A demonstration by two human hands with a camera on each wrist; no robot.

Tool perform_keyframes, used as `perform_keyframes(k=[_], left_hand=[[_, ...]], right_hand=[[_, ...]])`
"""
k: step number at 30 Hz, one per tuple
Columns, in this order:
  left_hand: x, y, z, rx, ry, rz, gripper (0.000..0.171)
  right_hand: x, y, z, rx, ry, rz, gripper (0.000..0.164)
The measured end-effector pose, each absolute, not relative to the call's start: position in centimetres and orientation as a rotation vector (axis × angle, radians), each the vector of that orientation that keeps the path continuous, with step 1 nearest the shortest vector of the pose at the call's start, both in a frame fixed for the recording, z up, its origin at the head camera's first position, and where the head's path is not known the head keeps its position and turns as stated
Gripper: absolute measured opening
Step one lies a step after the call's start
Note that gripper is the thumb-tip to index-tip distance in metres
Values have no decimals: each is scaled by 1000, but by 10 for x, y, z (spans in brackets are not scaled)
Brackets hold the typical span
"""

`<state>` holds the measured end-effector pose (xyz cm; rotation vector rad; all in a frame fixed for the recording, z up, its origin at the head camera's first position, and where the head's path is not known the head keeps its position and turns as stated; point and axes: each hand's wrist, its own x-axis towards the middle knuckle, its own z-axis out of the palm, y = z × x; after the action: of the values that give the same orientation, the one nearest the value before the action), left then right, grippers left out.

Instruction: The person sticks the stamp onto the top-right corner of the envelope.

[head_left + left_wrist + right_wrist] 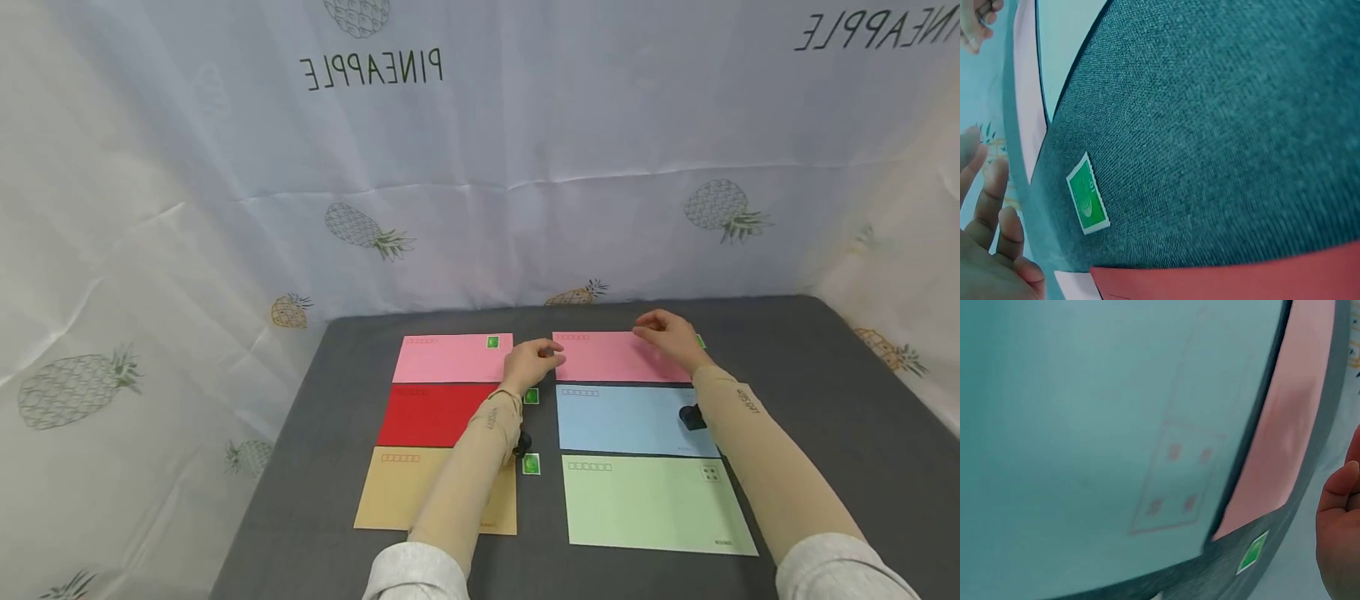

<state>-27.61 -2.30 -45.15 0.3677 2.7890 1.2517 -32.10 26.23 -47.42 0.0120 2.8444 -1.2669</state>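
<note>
Dark grey tabletop [315,450], backed by a white pineapple-print curtain [510,125], bears coloured envelopes [637,508] in two columns. Over the right edge of the far-left pink envelope [442,358] is the left hand [532,364], fingers parted, with one green stamp [531,396] just nearer on the table. The right hand [670,340], fingers loosely bent and apart from the thumb, is above the far-right pink envelope [607,358]; another green stamp [1252,552] lies just right of that envelope.

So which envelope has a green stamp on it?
The back-left pink envelope: its upper right corner bears a green stamp. The stamps beside the red envelope, tan envelope and right-hand pink envelope lie on the table instead.
</note>
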Motion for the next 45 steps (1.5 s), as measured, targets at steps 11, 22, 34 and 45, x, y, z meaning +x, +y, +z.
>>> perform_keyframes(k=[11, 22, 34, 45], left_hand=[[-279, -16, -461, 345, 2827, 1144, 24], [-280, -6, -459, 305, 2862, 967, 27], [-278, 6, -462, 211, 2840, 830, 34], [-277, 8, -464, 150, 2868, 858, 33]], right_hand=[[-304, 287, -478, 184, 2893, -1259, 48], [-300, 295, -481, 431, 2980, -1263, 36], [-298, 297, -484, 547, 2943, -1272, 37], [-301, 302, -485, 785, 2836, -1422, 42]])
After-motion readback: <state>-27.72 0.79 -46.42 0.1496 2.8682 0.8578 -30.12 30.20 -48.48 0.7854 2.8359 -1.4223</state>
